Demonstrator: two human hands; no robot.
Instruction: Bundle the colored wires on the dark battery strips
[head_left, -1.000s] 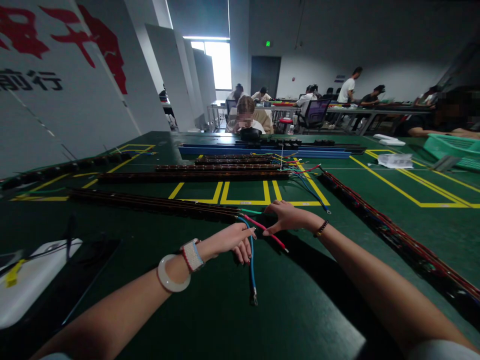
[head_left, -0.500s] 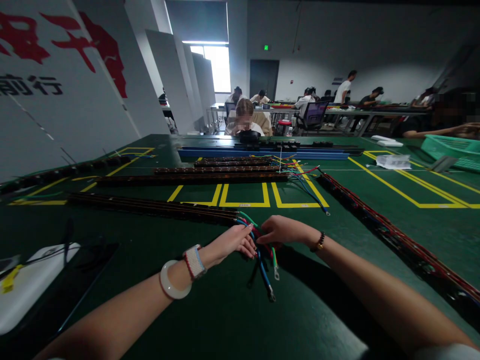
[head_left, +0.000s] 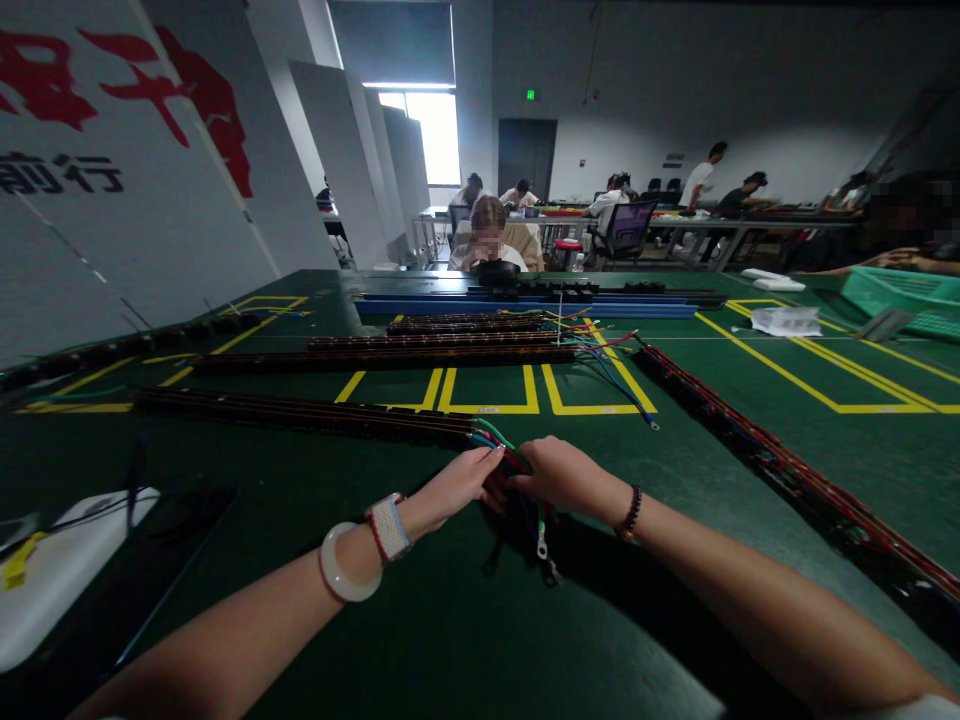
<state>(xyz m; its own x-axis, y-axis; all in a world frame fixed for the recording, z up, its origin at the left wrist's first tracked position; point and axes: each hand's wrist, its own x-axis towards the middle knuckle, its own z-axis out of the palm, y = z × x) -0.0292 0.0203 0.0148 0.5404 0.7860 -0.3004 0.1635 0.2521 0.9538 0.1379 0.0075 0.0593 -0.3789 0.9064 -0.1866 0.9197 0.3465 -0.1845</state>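
My left hand (head_left: 456,484) and my right hand (head_left: 561,472) meet over a bunch of coloured wires (head_left: 501,445) that stick out of the right end of a long dark strip (head_left: 300,413) lying across the green table (head_left: 450,640). Both hands pinch the wires, which are red, green and blue. The wire ends (head_left: 541,545) with metal lugs hang down below my right hand. My left wrist bears a pale bangle and a woven band; my right wrist has a bead bracelet.
More long dark strips (head_left: 420,345) with loose wires lie further back, and another (head_left: 795,480) runs down the right side. A white device (head_left: 60,560) sits at the left front. A teal basket (head_left: 900,295) stands far right. A person sits across the table; others work behind.
The wires lay spread out between my hands a second ago. My hands have come together and gathered them into one bunch, with the ends now hanging under my right hand.
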